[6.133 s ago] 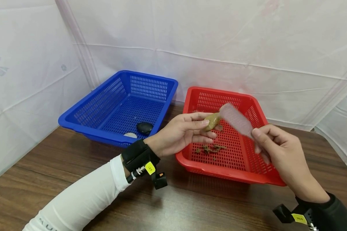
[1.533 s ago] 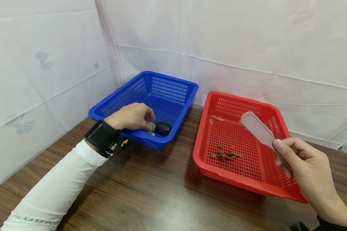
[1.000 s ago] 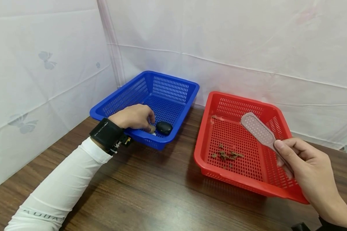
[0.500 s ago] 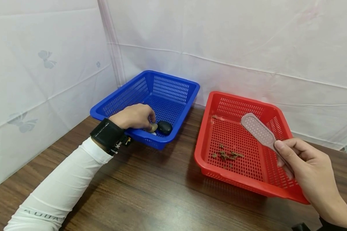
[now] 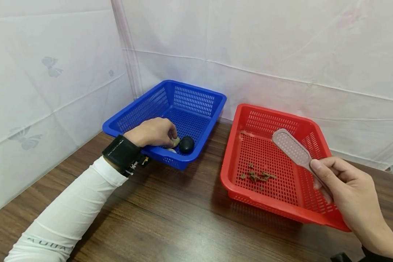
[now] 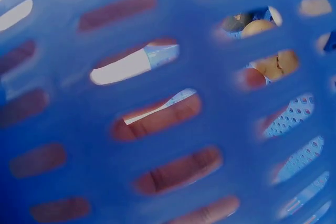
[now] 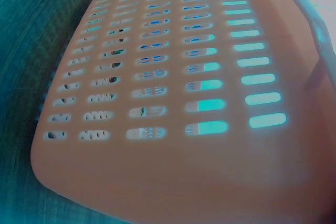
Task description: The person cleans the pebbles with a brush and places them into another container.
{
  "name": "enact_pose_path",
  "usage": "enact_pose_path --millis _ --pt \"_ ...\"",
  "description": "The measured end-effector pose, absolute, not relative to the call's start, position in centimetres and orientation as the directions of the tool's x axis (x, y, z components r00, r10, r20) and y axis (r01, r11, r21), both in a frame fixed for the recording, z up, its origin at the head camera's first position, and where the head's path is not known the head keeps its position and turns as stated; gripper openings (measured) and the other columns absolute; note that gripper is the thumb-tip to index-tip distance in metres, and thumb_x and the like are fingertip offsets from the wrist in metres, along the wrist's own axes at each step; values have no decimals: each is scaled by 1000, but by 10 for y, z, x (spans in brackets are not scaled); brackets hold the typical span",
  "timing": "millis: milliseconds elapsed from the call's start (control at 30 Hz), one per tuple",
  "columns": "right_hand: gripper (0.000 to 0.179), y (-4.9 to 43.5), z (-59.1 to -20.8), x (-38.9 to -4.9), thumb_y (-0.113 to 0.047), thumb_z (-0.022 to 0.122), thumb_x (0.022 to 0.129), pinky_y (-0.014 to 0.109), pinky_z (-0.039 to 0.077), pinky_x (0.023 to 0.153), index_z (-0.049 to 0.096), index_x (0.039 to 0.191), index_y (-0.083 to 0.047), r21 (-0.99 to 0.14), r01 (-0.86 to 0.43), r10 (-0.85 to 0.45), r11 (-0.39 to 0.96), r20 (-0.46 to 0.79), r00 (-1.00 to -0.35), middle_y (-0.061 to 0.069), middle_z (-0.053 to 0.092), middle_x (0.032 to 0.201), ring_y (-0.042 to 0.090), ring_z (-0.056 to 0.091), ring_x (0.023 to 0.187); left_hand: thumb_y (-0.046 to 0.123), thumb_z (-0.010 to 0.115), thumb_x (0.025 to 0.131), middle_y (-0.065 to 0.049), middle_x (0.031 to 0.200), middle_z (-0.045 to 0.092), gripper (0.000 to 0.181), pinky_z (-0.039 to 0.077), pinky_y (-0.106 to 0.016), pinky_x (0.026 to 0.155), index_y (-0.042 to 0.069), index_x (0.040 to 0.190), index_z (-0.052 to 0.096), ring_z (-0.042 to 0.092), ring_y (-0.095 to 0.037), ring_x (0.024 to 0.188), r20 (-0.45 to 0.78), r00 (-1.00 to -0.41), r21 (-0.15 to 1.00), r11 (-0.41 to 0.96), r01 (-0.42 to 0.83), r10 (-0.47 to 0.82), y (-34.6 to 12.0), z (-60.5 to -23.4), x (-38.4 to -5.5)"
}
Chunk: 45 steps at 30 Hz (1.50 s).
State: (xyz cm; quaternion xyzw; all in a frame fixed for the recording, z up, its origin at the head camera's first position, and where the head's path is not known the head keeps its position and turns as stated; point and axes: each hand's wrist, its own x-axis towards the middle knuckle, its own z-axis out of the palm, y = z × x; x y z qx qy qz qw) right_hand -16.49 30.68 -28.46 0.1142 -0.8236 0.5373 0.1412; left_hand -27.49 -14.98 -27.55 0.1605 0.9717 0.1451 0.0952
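My left hand (image 5: 152, 133) reaches over the near rim into the blue basket (image 5: 144, 100) and pinches a yellowish stone (image 5: 176, 142) low inside it. Touching or very near that stone is a smooth black stone (image 5: 186, 145), and a whitish stone (image 5: 171, 150) shows partly below the fingers. Through the basket slots in the left wrist view I see fingers (image 6: 181, 171) and the yellowish stone (image 6: 281, 66) with a dark crack line. My right hand (image 5: 350, 189) grips the handle of a pale pink paddle-shaped tool (image 5: 293, 147) with a dotted head, held over the red basket.
Brown crumbs (image 5: 257, 176) lie on the floor of the red basket (image 5: 229, 160). Its slotted wall (image 7: 184, 177) fills most of the right wrist view. Both baskets stand on a dark wooden table (image 5: 170, 214). White curtains (image 5: 249, 54) hang behind and at the left.
Early on, the left hand held the yellowish stone over the red basket, near the pink tool. It then moved left into the blue basket. Lately the stone shifted slightly and the black one turned.
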Motion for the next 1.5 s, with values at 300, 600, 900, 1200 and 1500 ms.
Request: enact_pose_path --millis 300,600,900,1200,1500 --pt "17 302 -286 -163 -8 68 105 39 28 38 64 98 6 -852 -348 -46 391 360 -932 5 60 68 20 44 47 27 78 97 -9 109 76 34 59 -48 81 4 121 78 69 -25 95 -65 -941 295 907 300 332 -149 -275 -272" --pt "26 298 -282 -167 -28 64 109 38 34 42 64 98 -5 -820 -233 -41 522 249 -968 5 58 70 22 46 50 37 82 95 -9 113 78 38 61 -47 71 9 121 77 73 -26 95 236 -920 239 900 366 312 -125 -245 -235" --pt "32 299 -286 -179 -35 58 111 44 23 46 60 94 -8 -920 -134 -117 369 96 -988 8 43 66 25 39 53 37 84 93 -3 104 78 35 61 -41 68 13 118 78 72 -20 87 361 -834 222 831 511 417 -85 -226 -194" --pt "27 295 -289 -186 -25 53 114 46 14 47 67 98 -9 -985 -128 -190 118 105 -976 7 35 65 26 24 52 36 85 93 4 94 75 34 53 -29 60 13 117 77 65 -12 77 330 -782 246 752 612 529 -58 -224 -182" --pt "4 286 -287 -184 -8 65 107 41 13 45 67 105 -6 -975 -199 -148 101 183 -972 5 28 62 24 19 54 41 82 95 7 90 68 38 57 -29 68 17 124 76 61 -10 78 185 -758 153 744 651 625 -28 -208 -201"
